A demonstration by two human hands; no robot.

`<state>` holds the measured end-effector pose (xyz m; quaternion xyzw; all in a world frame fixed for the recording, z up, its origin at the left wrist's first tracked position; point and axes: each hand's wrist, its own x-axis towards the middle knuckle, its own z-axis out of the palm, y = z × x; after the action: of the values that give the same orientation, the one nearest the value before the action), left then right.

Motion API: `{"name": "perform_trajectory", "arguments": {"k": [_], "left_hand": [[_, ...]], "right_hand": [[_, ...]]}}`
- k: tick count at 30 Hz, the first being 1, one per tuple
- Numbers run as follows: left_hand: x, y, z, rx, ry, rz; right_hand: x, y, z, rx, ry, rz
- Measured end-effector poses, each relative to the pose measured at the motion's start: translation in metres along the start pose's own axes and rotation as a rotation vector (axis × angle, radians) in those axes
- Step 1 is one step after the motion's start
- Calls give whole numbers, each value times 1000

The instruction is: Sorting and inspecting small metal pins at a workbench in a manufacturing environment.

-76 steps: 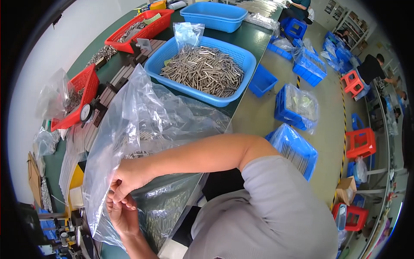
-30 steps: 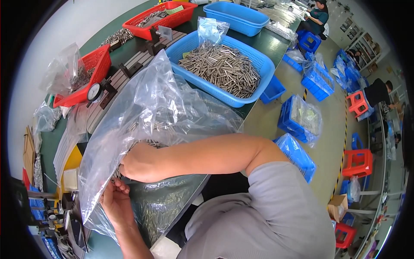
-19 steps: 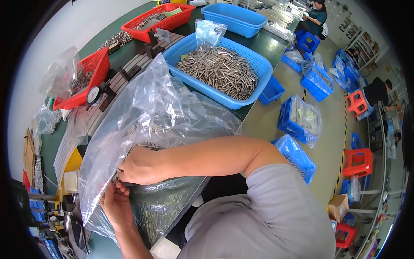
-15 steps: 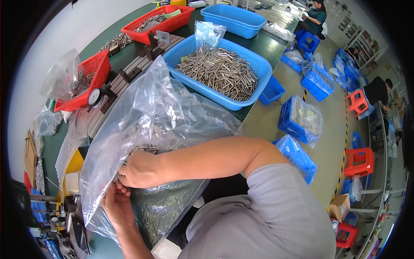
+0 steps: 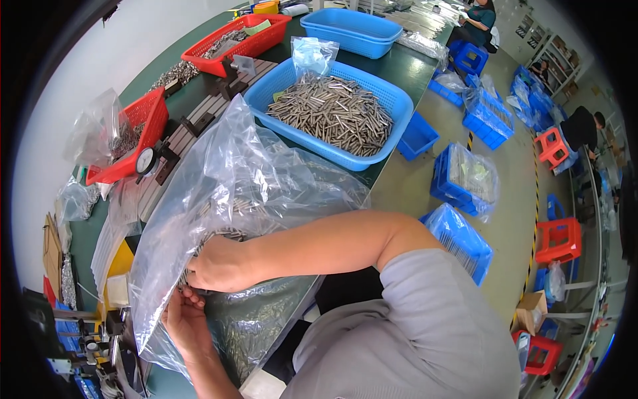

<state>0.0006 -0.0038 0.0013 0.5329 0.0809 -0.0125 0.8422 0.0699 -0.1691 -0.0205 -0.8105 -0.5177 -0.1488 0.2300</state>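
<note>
A large clear plastic bag (image 5: 266, 163) lies open on the table, with thin metal pins (image 5: 229, 234) showing inside it. My right hand (image 5: 219, 265) reaches into its mouth, fingers curled down around several pins; the fingertips are mostly hidden. Just below, my left hand (image 5: 187, 326) is at the bag's edge, its thumb and fingers bent together close to the right fingertips. What the left fingers pinch is hidden. Beyond the bag stands a blue basket (image 5: 397, 143) heaped with similar metal pins, a small clear bag (image 5: 314, 54) resting at its far side.
Red baskets (image 5: 158, 110) of small metal parts stand at the left and back. A dial gauge (image 5: 147, 161) sits beside a slotted metal rail. An empty-looking blue basket (image 5: 351, 30) is farther back. Blue crates (image 5: 458, 176) and stools occupy the floor at right; other people work beyond.
The whole view has shifted slightly. Both hands stay at the bag's mouth in nearly the same pose, with little visible finger movement.
</note>
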Motion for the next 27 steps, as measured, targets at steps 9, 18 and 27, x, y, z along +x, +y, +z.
{"name": "perform_trajectory", "arguments": {"k": [9,18,27], "left_hand": [[0,-1,0,26,-11,34],[-1,-3,-1,28,-28,26],[-1,-4,0,75,-44,64]], "right_hand": [[5,6,7,22,-13,85],[10,6,-9,386,106,156],[10,5,-14,329,87,160]]}}
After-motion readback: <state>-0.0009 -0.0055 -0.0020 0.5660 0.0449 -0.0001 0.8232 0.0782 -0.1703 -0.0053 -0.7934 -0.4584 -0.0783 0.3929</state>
